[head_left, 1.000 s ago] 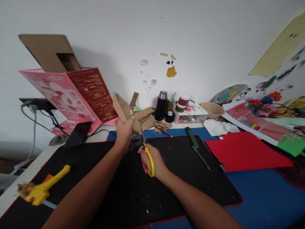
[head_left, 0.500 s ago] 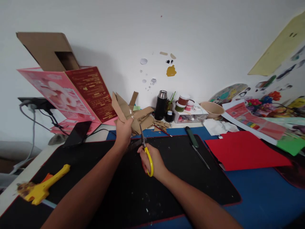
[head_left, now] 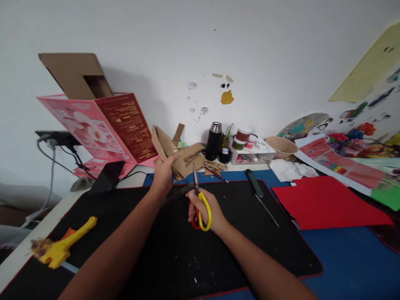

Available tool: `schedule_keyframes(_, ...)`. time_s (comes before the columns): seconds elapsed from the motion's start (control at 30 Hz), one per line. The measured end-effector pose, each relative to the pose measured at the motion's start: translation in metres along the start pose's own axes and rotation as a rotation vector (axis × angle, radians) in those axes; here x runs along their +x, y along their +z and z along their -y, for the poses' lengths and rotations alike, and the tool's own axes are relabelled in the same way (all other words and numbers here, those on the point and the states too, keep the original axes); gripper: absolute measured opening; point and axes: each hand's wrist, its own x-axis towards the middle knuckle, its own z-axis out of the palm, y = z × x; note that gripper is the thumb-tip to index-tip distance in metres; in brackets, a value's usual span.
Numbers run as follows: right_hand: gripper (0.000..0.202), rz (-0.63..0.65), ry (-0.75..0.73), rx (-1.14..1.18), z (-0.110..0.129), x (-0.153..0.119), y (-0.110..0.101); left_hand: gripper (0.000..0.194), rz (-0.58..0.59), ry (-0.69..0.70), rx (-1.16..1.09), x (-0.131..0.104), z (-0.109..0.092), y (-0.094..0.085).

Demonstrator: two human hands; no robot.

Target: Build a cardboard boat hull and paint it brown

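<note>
My left hand (head_left: 163, 175) is closed around a folded piece of brown cardboard (head_left: 162, 143), held up near the back of the black mat (head_left: 175, 250). In my right hand (head_left: 210, 210) is a pair of scissors (head_left: 204, 211) with one yellow and one red handle loop. My thumb and fingers are in the loops, and the blades point up and away from me. Blade tips and held cardboard are apart. Behind the cardboard lie more cut cardboard scraps (head_left: 192, 160), partly hidden by it.
A yellow glue gun (head_left: 67, 246) lies at left, near a dark phone (head_left: 106, 177) and a pink box (head_left: 90, 125). A black flask (head_left: 214, 141) and paint jars (head_left: 243, 135) stand behind. At right are a green-handled knife (head_left: 256, 185) and red sheet (head_left: 328, 204).
The whole view has shifted slightly, with things appearing a little lower and to the right. My right hand has tilted the scissors more upright, showing the red loop more. The left hand keeps its cardboard.
</note>
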Motion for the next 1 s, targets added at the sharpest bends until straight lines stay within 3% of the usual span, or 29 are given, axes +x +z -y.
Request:
schedule_keyframes(0.1,0.06,-0.093,0.012,0.023,0.001,0.006,-0.005,0.043,0.042,-0.071,-0.092,-0.003,0.0,0.001)
schedule_keyframes(0.3,0.051,-0.162,-0.048,0.076,0.013,0.016,-0.012,0.041,0.098,-0.117,-0.015,-0.01,0.003,0.004)
schedule_keyframes(0.57,0.05,-0.121,-0.043,0.099,0.014,0.028,-0.009,0.044,0.121,-0.232,0.088,-0.025,0.005,0.009)
schedule_keyframes(0.7,0.044,-0.104,-0.048,0.116,0.007,0.03,-0.011,0.049,0.165,-0.222,0.09,-0.027,0.003,0.01)
schedule_keyframes(0.8,0.042,-0.066,-0.036,0.113,0.004,0.026,-0.015,0.054,0.155,-0.174,0.078,-0.02,0.001,0.003)
schedule_keyframes(0.87,0.041,-0.051,-0.035,0.124,0.005,0.021,-0.017,0.057,0.069,-0.118,0.121,-0.012,0.002,-0.007)
schedule_keyframes(1.0,0.039,-0.086,-0.06,0.197,0.009,0.016,-0.023,0.062,0.043,-0.09,0.394,0.003,0.004,-0.033)
